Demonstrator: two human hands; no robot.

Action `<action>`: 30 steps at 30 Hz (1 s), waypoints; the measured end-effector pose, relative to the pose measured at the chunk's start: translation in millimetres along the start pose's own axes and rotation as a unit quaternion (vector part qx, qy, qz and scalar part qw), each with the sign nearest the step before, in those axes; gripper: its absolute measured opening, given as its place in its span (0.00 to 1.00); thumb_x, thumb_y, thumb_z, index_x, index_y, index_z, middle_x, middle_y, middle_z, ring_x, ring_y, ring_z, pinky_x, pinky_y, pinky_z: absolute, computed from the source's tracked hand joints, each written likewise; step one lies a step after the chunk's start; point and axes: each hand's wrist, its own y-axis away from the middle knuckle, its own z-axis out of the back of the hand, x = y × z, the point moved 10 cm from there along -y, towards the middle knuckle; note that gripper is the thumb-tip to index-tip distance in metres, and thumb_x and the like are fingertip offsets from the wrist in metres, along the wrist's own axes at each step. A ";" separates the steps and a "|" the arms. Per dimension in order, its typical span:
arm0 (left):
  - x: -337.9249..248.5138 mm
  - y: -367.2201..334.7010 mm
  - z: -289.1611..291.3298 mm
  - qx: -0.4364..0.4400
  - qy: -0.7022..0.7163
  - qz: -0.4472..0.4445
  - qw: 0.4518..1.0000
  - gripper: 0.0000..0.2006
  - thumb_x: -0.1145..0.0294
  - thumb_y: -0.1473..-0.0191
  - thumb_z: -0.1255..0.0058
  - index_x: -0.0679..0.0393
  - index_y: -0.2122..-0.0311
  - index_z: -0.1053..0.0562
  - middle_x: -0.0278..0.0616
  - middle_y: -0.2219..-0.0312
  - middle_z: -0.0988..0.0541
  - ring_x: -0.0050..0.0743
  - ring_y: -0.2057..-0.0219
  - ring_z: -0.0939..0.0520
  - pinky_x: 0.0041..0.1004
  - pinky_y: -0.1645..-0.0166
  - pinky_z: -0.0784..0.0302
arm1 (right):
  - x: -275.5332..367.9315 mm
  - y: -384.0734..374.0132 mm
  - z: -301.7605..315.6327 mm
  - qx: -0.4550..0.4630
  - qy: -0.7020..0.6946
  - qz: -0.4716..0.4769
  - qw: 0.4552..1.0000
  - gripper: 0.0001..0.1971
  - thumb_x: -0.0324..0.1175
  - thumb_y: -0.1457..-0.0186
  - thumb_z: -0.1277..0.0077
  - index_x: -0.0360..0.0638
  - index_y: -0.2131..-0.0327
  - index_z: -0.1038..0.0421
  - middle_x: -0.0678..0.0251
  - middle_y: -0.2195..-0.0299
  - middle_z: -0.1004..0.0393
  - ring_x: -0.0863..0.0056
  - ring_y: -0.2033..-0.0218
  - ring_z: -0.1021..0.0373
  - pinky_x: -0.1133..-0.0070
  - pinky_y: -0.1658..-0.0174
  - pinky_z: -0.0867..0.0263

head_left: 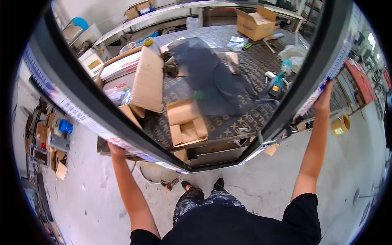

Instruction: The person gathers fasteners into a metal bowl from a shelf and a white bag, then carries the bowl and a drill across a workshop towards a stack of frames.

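A large dark grey frame point(267, 127), like a window or door frame, stands upright in front of me, with printed protective film along its outer sides. My left hand point(116, 150) grips its left side low down, the fingers mostly hidden behind the profile. Higher up on the right side, my right hand point(323, 98) is wrapped around the other upright. Through the frame's opening I see a worktable point(163, 130) covered with dark printed board. On it lies a dark, sheer mesh sheet point(212, 77), close to an open small cardboard box point(188, 126).
A larger open carton point(147, 81) with packed items stands at the table's left. A teal cordless power tool point(277, 83) lies at the right, and another open box point(256, 24) sits at the back. On the floor are a yellow tape roll point(341, 124) and a cable point(143, 176).
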 end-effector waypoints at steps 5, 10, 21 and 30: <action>1.9 -1.3 4.8 -0.048 0.056 0.066 0.995 0.23 0.51 0.44 0.71 0.55 0.49 0.39 0.36 0.56 0.30 0.36 0.55 0.30 0.35 0.51 0.34 | 3.6 -0.1 -6.1 0.023 0.018 -0.004 1.000 0.29 0.55 0.47 0.61 0.45 0.50 0.41 0.68 0.56 0.32 0.75 0.57 0.34 0.77 0.53 0.38; -23.8 2.7 17.7 0.011 -0.106 -0.066 0.992 0.21 0.53 0.44 0.69 0.59 0.58 0.33 0.43 0.68 0.26 0.35 0.69 0.24 0.33 0.62 0.26 | -7.0 18.5 -5.0 -0.082 0.076 -0.017 0.994 0.27 0.57 0.46 0.63 0.44 0.54 0.38 0.70 0.60 0.32 0.76 0.59 0.36 0.77 0.56 0.40; 104.3 220.1 87.8 -0.201 -0.333 0.080 0.918 0.15 0.61 0.46 0.61 0.63 0.62 0.33 0.51 0.69 0.26 0.44 0.67 0.26 0.36 0.61 0.33 | -183.9 341.6 104.2 -0.236 0.490 -0.136 0.828 0.09 0.33 0.49 0.59 0.41 0.80 0.38 0.71 0.84 0.39 0.81 0.82 0.42 0.80 0.77 0.44; 139.6 462.7 300.9 0.005 -0.481 0.342 0.807 0.17 0.56 0.54 0.58 0.58 0.67 0.27 0.51 0.71 0.24 0.48 0.66 0.24 0.39 0.62 0.30 | -441.6 668.7 -257.9 0.507 0.421 -0.306 0.687 0.13 0.35 0.51 0.52 0.36 0.66 0.29 0.63 0.75 0.27 0.78 0.76 0.30 0.81 0.74 0.35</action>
